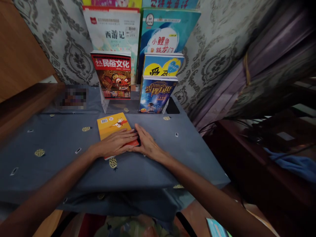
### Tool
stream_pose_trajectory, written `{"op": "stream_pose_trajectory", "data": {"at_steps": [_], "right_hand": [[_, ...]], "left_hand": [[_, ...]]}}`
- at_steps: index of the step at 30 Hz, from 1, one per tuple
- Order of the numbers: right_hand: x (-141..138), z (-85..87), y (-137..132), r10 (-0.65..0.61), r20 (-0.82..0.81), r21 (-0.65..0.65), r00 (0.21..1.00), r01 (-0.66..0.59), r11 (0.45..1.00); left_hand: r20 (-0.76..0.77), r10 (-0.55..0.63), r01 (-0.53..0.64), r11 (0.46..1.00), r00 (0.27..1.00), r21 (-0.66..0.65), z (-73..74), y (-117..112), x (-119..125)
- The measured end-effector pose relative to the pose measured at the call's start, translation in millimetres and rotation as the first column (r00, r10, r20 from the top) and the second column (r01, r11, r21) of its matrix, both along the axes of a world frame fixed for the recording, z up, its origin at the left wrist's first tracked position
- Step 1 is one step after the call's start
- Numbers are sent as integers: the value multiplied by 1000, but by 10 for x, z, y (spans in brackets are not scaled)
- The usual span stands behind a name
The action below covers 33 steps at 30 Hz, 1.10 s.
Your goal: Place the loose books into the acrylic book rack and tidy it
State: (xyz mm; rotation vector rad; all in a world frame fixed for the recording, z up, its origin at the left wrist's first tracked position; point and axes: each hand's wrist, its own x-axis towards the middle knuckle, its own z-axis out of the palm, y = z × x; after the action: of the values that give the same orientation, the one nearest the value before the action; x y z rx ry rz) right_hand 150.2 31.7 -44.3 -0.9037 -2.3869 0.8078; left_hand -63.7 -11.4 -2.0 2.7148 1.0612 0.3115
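A: I need the entry from the head camera. Main item, and where?
B: Item one: yellow book point(111, 126), single, lying flat on the patterned cloth point(185, 158). Barcode at its far left corner. Long axis near to far, the near end swung slightly right.
A: Hands?
B: Left hand point(118, 141): laid flat across the near half of the cover, fingers straight and together, pointing right; nothing gripped that I can see. Right hand point(147, 144): at the book's near right edge, thumb spread from the fingers, loosely cupped. Whether it pinches that edge I cannot tell; the left fingers hide the spot.
A: Which is nearer the book?
B: I record both at it: left on top, right beside. The right hand has the long right edge just to its left; the left hand lies crosswise over the long axis.
A: Surroundings?
B: Far side, upright: red-covered book point(117, 84) to the left, blue-covered book point(158, 95) to the right. Both stand apart from the hands.
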Motion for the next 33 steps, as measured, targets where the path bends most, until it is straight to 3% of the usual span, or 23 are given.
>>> {"op": "stream_pose_trajectory", "data": {"at_steps": [10, 18, 23, 28, 33], "right_hand": [[67, -75, 9, 58, 19, 60, 998, -59, 996], [159, -9, -133, 197, 27, 177, 980, -199, 964], [172, 6, -122, 227, 13, 185, 974, -225, 957], [214, 79, -206, 236, 58, 196, 970, -243, 950], [300, 178, -419, 217, 179, 212, 960, -253, 944]], "left_hand": [[-43, -25, 24, 1000, 999, -3, -19, -114, 4], [-48, -15, 21, 992, 999, 122, -13, -214, 56], [56, -69, 57, 980, 996, 193, -37, -226, 74], [49, -48, 33, 964, 998, 265, -140, -305, 69], [1, 50, -47, 946, 999, 321, -208, -474, 77]]}}
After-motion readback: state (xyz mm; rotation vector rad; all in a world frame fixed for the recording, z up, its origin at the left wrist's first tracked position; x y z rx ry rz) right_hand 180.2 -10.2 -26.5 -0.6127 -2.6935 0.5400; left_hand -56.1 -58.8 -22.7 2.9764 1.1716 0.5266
